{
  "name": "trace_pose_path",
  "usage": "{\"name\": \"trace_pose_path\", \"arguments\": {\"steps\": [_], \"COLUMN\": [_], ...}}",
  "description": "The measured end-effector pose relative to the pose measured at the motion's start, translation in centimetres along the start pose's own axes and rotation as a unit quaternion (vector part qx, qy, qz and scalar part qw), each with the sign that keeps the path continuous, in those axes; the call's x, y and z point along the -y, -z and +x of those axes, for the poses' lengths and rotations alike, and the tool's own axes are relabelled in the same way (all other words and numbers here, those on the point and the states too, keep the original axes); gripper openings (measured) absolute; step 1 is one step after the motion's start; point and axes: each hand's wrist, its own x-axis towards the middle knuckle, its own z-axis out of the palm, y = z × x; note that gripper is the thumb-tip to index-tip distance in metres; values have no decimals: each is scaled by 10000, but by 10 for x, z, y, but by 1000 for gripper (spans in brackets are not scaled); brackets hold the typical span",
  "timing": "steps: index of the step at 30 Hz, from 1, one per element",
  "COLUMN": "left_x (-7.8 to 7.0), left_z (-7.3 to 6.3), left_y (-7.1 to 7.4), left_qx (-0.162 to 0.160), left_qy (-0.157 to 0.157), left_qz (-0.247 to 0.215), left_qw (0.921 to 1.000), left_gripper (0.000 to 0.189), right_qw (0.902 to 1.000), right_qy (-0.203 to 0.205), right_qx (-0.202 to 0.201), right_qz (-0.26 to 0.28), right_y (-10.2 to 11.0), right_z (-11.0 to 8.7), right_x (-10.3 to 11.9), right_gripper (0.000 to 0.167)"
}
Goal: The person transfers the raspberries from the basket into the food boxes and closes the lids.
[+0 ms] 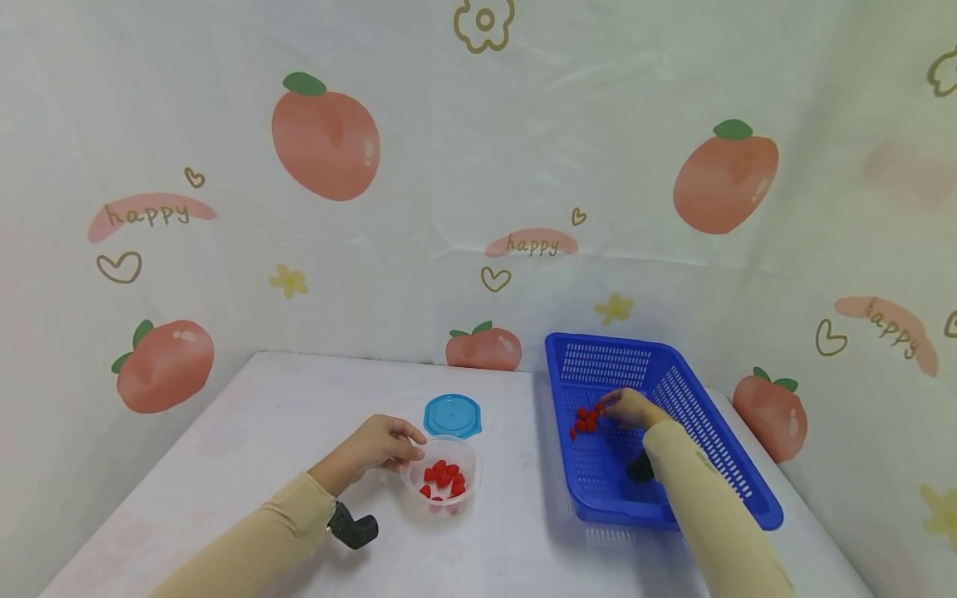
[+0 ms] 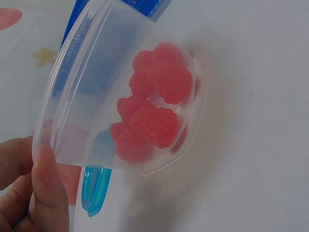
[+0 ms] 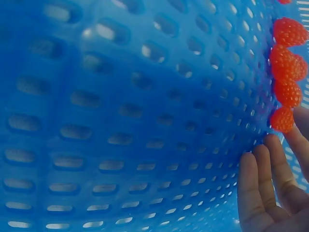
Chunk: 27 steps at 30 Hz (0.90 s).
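Observation:
Between thumb and fingers my left hand [image 1: 385, 444] pinches the rim of a clear round plastic container [image 1: 475, 475]. Several red toy raspberries [image 2: 154, 123] lie inside it on the bottom. My right hand [image 1: 630, 409] reaches down into a blue perforated basket [image 1: 620, 508]. There, several more red raspberries [image 3: 288, 64] sit in a cluster on the basket floor. The right fingertips are at the nearest raspberry [image 3: 282, 119], with the other fingers [image 3: 264, 179] fairly straight beside it. Whether they grip that raspberry is not plain.
A blue lid [image 1: 452, 415] lies on the white table [image 1: 321, 399] just behind the container. The basket's raised walls surround the right hand. A patterned cloth [image 1: 419, 208] hangs behind the table, and black wrist gear [image 1: 353, 528] sits under the left wrist.

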Motion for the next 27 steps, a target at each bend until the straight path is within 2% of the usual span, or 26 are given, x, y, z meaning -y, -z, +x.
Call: {"name": "trace_pose_path", "arguments": {"steps": [5, 10, 15, 19, 22, 27], "left_x": [1, 1, 2, 2, 2, 1], "left_z": [1, 2, 0, 0, 0, 0], "left_y": [-1, -1, -2, -2, -1, -1], "left_qx": [3, 13, 39, 33, 6, -8], "left_qy": [-3, -9, 26, 52, 43, 36], "left_qz": [-53, -54, -82, -107, -121, -135], "left_qw": [10000, 10000, 10000, 9999, 9999, 9999], "left_gripper": [18, 18, 19, 19, 18, 18], "right_qw": [9999, 9993, 9992, 9987, 9987, 9938], "right_qy": [-120, 53, -66, 122, 363, 764], "right_qx": [49, 265, 50, -96, -277, -413], "right_qz": [-39, -240, -380, -491, -211, 691], "right_y": [1, 4, 0, 1, 6, 16], "right_z": [2, 7, -2, -5, -2, 2], "right_x": [-4, -12, -5, -3, -4, -5], "right_gripper": [19, 9, 8, 9, 13, 22]}}
